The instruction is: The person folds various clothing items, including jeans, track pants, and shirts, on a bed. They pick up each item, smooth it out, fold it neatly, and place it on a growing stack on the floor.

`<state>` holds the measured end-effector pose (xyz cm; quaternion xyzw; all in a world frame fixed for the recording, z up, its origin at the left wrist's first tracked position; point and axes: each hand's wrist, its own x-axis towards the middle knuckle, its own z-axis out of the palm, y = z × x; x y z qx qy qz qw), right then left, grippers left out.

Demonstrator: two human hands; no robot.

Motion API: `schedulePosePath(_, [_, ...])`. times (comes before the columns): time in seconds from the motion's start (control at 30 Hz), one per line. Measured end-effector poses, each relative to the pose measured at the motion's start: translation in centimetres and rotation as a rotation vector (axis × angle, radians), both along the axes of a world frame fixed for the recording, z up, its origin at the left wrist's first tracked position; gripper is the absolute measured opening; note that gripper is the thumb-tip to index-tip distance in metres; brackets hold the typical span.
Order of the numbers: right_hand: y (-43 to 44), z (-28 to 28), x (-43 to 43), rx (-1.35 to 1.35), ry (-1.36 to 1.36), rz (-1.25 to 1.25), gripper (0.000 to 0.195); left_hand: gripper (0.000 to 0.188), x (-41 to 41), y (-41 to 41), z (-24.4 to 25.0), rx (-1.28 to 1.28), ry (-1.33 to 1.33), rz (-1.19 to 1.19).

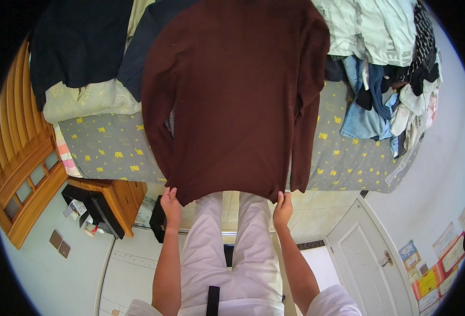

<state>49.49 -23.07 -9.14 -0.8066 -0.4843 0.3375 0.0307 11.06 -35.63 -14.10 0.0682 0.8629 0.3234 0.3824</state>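
A dark brown long-sleeved top (236,94) lies spread out before me, its lower hem hanging over the near edge of the bed. My left hand (171,205) pinches the hem's left corner, close to the end of the left sleeve. At the hem's right corner, my right hand (282,208) grips the cloth between thumb and fingers. The right sleeve hangs straight down beside that hand. Between the two hands the hem sags upward in a shallow curve. The top's collar end is cut off by the picture's upper edge.
The bed bears a grey sheet (102,146) with yellow figures. Dark garments (82,43) lie at left over a pale pillow (90,100). A white printed shirt (370,31) and a clothes heap (398,106) lie at right. A wooden headboard (23,130) and nightstand (124,197) stand left.
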Motion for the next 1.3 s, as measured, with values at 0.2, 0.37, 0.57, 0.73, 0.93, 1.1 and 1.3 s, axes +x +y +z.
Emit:
schedulePosePath(0.2, [0.2,1.3,2.6,-0.178,-0.088,0.08,0.031,0.028,-2.2,-1.3,-0.2,-0.087,-0.249,-0.179])
schedulePosePath(0.37, [6.9,2.2,3.2,0.393,-0.425,0.308,0.041,0.047,-2.1,6.3,3.8,-0.08,0.34,-0.194])
schedulePosePath(0.57, [9.9,-2.7,9.8,-0.111,0.217,0.048,0.044,0.037,-6.7,7.5,2.2,-0.251,0.231,-0.526])
schedulePosePath(0.73, [12.7,1.9,16.2,-0.151,0.44,0.082,0.033,0.029,-10.1,8.1,7.8,-0.296,0.532,-0.444])
schedulePosePath(0.93, [20.2,11.6,27.4,-0.033,0.195,0.211,0.026,0.017,-20.4,6.9,16.9,-0.505,0.909,-0.493])
schedulePosePath(1.1, [26.6,17.9,35.1,0.006,0.057,0.149,0.025,0.022,-25.8,8.7,19.9,-0.705,1.143,-0.622])
schedulePosePath(1.3, [29.6,17.1,39.3,-0.075,0.047,0.121,0.024,0.032,-20.8,17.1,15.5,-0.564,1.018,-0.482])
